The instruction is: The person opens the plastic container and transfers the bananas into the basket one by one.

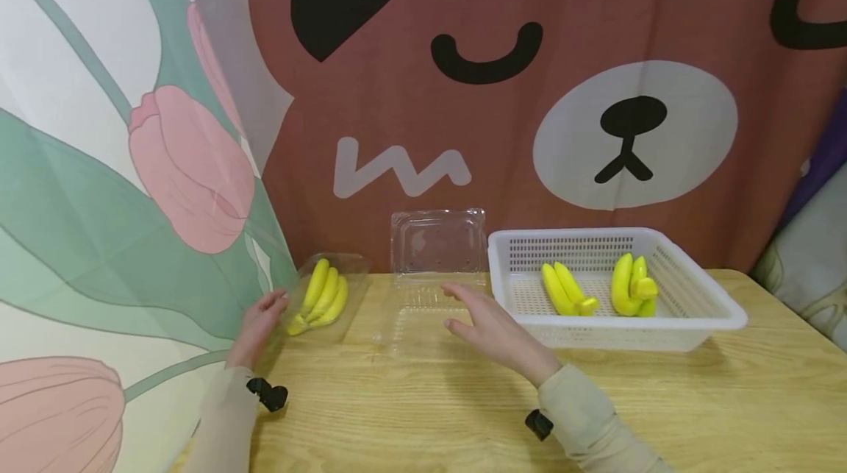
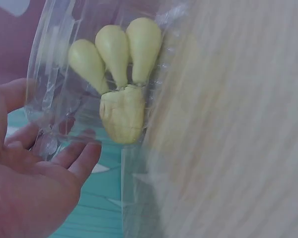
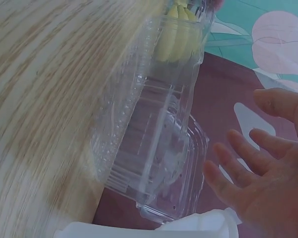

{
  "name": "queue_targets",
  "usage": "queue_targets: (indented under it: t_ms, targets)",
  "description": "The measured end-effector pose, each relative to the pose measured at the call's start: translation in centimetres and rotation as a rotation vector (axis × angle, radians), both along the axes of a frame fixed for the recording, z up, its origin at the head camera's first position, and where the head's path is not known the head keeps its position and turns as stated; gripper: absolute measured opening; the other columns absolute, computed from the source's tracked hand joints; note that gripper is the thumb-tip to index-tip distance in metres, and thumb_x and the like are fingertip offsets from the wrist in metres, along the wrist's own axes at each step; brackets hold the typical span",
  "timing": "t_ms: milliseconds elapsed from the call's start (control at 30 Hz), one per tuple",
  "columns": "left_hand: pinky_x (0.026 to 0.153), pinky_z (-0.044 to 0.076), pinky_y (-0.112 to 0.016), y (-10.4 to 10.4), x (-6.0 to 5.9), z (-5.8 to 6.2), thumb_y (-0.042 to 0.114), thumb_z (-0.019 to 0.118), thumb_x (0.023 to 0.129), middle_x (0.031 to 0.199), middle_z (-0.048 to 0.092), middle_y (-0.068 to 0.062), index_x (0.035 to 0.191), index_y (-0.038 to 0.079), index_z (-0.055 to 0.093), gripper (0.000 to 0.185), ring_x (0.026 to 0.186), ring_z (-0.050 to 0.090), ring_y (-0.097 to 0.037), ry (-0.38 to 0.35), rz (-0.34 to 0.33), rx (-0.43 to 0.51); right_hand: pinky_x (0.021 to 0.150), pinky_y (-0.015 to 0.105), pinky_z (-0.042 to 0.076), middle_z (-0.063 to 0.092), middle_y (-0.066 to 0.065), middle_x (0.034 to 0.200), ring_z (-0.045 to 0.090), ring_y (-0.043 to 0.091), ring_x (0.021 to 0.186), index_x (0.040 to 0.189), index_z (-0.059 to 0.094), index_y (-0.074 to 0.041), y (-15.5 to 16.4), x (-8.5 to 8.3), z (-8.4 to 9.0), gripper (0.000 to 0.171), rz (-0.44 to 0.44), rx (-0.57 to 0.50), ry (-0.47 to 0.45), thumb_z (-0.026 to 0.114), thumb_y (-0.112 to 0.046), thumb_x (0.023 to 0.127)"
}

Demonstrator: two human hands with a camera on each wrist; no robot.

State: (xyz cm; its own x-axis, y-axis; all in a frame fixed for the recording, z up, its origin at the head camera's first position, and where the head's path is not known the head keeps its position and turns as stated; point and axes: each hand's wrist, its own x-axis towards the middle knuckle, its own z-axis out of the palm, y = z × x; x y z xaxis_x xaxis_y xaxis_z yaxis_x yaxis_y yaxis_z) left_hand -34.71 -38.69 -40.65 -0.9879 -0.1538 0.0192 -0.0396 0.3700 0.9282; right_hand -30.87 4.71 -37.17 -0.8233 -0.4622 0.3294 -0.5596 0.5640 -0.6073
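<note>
A closed clear plastic box holds a bunch of yellow bananas at the left of the wooden table. My left hand lies open at that box's left edge, fingertips against the plastic; in the left wrist view the left hand sits just under the bananas. Another clear box stands open in the middle with its lid upright. My right hand hovers open over its base, holding nothing. In the right wrist view the right hand is beside the open box.
A white slotted basket at the right holds two more banana bunches. A printed curtain hangs close behind the table, and a tulip-patterned cloth closes off the left side.
</note>
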Motion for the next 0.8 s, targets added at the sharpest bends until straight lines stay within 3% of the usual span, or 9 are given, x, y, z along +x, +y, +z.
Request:
queue_targets:
  t_ms: [167,400,667,800]
  targets:
    - [0.112,0.027,-0.052,0.8,0.7,-0.3,0.039,0.043,0.106,0.156,0.027,-0.024,0.155,0.003,0.025,0.064,0.14,0.029,-0.041,0.007,0.031,-0.031,0.107,0.048,0.038,0.048,0.003,0.146,0.046,0.025,0.132,0.15,0.04,-0.015,-0.5,0.0,0.0,0.061,0.014,-0.02,-0.003,0.065,-0.026,0.096]
    - [0.111,0.029,-0.052,1.8,1.6,-0.4,0.031,0.043,0.106,0.154,0.029,-0.027,0.153,-0.003,0.028,0.059,0.139,0.03,-0.041,0.057,0.037,-0.024,0.101,0.048,0.044,0.05,0.005,0.145,0.052,0.031,0.125,0.147,0.045,-0.014,-2.0,-0.1,0.3,0.055,0.052,-0.121,-0.04,0.064,-0.025,0.097]
    - [0.111,0.031,-0.049,2.1,1.8,-0.4,0.033,0.045,0.106,0.155,0.03,-0.024,0.152,-0.004,0.028,0.061,0.141,0.03,-0.036,0.064,0.054,-0.011,0.101,0.048,0.045,0.05,0.015,0.142,0.049,0.036,0.126,0.142,0.05,-0.006,-5.5,-0.5,0.2,0.046,0.169,-0.337,-0.181,0.061,-0.016,0.098]
    - [0.11,0.033,-0.049,2.5,1.7,-0.4,0.032,0.045,0.106,0.153,0.033,-0.026,0.151,-0.005,0.031,0.06,0.138,0.033,-0.037,0.078,0.061,-0.018,0.1,0.048,0.045,0.048,0.015,0.144,0.048,0.034,0.128,0.143,0.049,-0.005,-7.6,-0.7,0.0,0.044,0.195,-0.389,-0.272,0.057,-0.016,0.101]
